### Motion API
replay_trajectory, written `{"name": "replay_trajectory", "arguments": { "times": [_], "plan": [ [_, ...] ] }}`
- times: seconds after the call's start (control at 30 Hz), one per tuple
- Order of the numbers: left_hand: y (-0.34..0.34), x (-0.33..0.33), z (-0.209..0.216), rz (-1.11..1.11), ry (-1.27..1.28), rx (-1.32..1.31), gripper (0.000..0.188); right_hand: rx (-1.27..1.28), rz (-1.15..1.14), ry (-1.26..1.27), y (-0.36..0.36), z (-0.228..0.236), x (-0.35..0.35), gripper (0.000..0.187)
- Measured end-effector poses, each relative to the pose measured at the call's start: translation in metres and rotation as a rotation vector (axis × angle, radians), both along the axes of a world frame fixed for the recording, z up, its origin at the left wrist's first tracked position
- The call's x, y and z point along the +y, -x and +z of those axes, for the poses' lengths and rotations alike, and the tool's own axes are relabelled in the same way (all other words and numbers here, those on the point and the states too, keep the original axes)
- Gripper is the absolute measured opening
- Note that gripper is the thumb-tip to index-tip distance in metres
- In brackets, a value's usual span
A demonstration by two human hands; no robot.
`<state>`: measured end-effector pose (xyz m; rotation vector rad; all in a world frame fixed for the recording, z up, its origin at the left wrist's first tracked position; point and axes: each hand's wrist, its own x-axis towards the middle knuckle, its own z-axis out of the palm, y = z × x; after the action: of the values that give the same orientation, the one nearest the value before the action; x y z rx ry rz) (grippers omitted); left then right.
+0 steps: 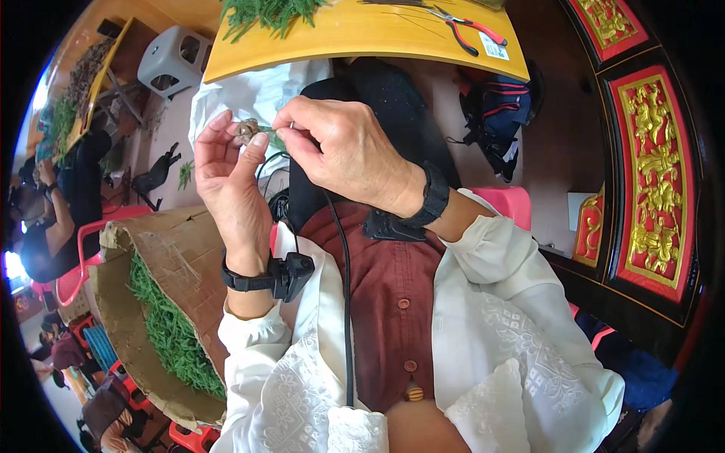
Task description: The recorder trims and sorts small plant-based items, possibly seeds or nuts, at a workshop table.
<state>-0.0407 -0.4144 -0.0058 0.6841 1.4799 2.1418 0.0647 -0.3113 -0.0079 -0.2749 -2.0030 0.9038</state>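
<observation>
My left hand (230, 170) is raised over my lap and pinches a small brown, knobbly piece (246, 130), which looks like a pine cone, between thumb and fingers. Beside it, my right hand (332, 143) is closed, its thumb and forefinger pressed on a thin wire-like strand (269, 130) that runs to the brown piece. The strand is fine, and its far end is hidden by the fingers. Both hands are just short of the yellow table (340, 54). On that table lie red-and-black pliers (472, 30), thin dark wires (400, 13) and green sprigs (272, 13).
A cardboard box (170, 241) full of green sprigs (174, 332) stands at my left. White plastic sheeting (226, 102) hangs below the table edge. A grey stool (172, 60) is at the far left, a dark bag (495, 113) on the floor at right. Other people sit at left.
</observation>
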Motion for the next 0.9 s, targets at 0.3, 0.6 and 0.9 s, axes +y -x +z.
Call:
{"name": "replay_trajectory", "arguments": {
  "times": [0.3,0.6,0.9],
  "plan": [
    [0.039,-0.036,-0.006,-0.032,0.027,-0.115,0.039,-0.033,0.051,-0.026,0.038,-0.005,-0.026,0.007],
    [0.068,-0.070,-0.021,-0.092,0.030,-0.213,0.032,-0.047,0.026,-0.084,0.066,-0.017,-0.052,0.008],
    [0.083,-0.077,-0.027,-0.149,-0.017,-0.351,0.030,-0.025,0.041,-0.148,0.077,-0.020,-0.051,0.008]
  ]
}}
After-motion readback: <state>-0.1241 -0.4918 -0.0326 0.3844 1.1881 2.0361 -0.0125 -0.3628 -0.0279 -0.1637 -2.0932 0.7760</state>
